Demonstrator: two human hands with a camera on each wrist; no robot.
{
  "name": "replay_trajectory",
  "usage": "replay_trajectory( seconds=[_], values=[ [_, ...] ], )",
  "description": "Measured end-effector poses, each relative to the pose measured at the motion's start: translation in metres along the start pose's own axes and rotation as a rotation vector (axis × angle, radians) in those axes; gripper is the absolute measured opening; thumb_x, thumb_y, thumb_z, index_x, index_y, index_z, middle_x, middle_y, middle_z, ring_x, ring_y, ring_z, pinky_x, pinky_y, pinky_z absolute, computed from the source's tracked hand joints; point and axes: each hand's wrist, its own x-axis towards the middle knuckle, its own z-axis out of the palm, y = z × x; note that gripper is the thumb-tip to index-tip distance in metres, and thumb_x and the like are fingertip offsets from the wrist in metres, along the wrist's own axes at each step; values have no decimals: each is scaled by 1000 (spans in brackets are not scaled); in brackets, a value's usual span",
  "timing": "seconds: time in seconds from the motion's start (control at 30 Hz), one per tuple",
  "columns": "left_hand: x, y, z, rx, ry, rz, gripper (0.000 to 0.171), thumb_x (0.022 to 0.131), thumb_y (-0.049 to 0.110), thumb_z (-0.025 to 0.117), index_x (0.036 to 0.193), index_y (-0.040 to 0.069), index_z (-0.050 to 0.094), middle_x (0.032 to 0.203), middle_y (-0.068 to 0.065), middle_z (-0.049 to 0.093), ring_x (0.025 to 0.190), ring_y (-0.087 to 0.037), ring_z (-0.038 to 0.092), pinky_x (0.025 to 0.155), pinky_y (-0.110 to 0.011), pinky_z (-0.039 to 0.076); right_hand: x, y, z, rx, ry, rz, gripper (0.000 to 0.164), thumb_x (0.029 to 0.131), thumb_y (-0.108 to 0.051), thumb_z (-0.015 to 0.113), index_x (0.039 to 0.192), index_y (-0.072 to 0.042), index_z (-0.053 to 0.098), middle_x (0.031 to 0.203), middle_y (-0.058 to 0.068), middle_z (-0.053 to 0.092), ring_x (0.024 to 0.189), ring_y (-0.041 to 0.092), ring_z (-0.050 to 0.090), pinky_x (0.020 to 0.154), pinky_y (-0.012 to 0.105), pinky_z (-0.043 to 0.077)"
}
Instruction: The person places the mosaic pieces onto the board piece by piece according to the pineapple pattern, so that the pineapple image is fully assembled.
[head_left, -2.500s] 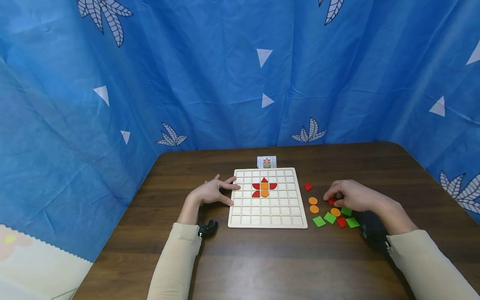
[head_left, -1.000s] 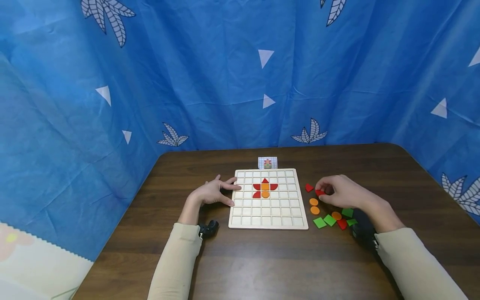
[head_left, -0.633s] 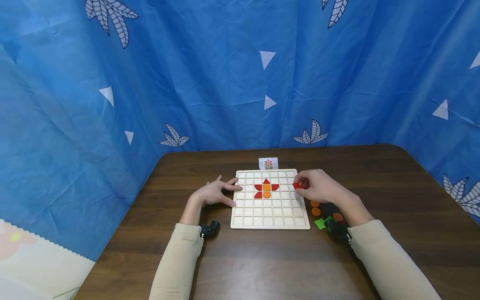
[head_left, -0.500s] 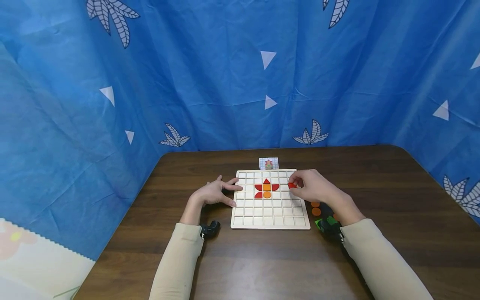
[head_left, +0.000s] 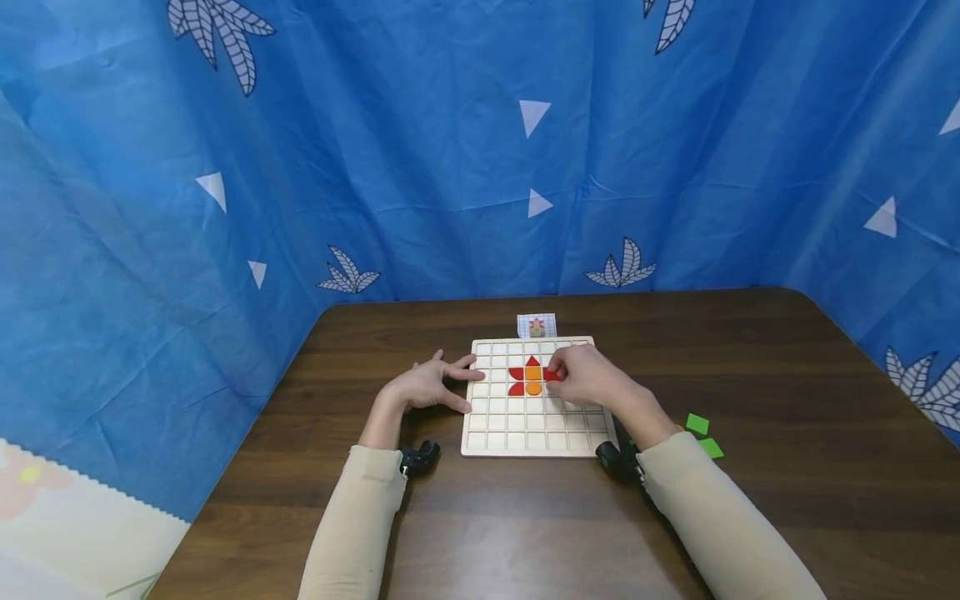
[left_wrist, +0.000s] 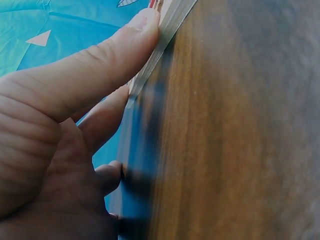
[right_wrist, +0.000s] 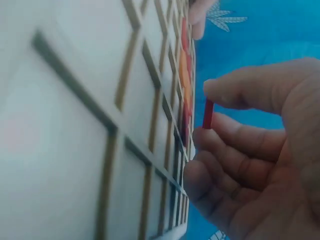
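My right hand (head_left: 592, 377) is over the white gridded board (head_left: 498, 429), just right of the tile pattern. In the right wrist view its thumb and fingers pinch a thin red tile (right_wrist: 208, 114) on edge, close over the grid. The pattern has an orange square (head_left: 533, 373), an orange circle (head_left: 533, 388) below it, and red pieces around them; my right fingertips overlap its right side. My left hand (head_left: 423, 386) rests at the board's left edge with fingers spread; in the left wrist view the thumb (left_wrist: 110, 60) lies against that edge.
A small printed card (head_left: 536, 324) with a coloured pattern lies behind the board. Green tiles (head_left: 697, 423) lie on the brown table (head_left: 480, 525) right of the board, with other loose pieces mostly hidden by my right arm. A blue curtain (head_left: 450, 167) hangs behind.
My right hand has picked up a red tile from the loose pieces at the right and carried it left over the board to the pattern. The left hand has stayed at the board's edge.
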Motion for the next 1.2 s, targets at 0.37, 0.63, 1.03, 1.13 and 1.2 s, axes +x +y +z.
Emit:
replay_trajectory(
  seconds=[0.37, 0.63, 1.03, 1.13, 1.2],
  values=[
    [1, 0, 0, -3, -1, -2, 61, 80, 28, 89, 137, 33, 68, 167, 7, 35, 161, -37, -10, 121, -73, -11, 1, -4, 8, -45, -13, 10, 16, 87, -20, 79, 97, -10, 70, 80, 2, 64, 76, 20, 58, 70, 31, 50],
    [0, 1, 0, 8, 6, -13, 59, 80, 28, 89, 135, 35, 69, 167, 9, 35, 161, -37, -9, 120, -74, -8, -2, -6, 5, -93, -28, 6, 9, 87, -16, 77, 92, -11, 70, 81, 2, 65, 74, 20, 57, 67, 31, 49],
    [-1, 1, -1, 12, -1, -2, 59, 80, 29, 88, 136, 34, 69, 167, 8, 35, 161, -38, -9, 121, -73, -10, 0, -5, 7, -115, -33, -133, 29, 90, -13, 76, 119, -13, 77, 106, 4, 74, 90, 21, 57, 84, 40, 54],
    [-1, 1, -1, 6, -1, 3, 59, 80, 29, 88, 136, 34, 69, 167, 9, 35, 161, -37, -10, 121, -72, -11, 0, -4, 7, -110, -31, -116, 28, 90, -12, 75, 117, -13, 78, 104, 4, 73, 89, 21, 57, 84, 40, 54],
    [0, 1, 0, 6, -1, -1, 59, 80, 29, 88, 136, 34, 69, 167, 9, 35, 161, -37, -10, 121, -72, -10, 0, -3, 7, -99, -31, -100, 27, 89, -12, 75, 116, -12, 78, 102, 4, 72, 88, 21, 57, 82, 38, 53]
  ],
)
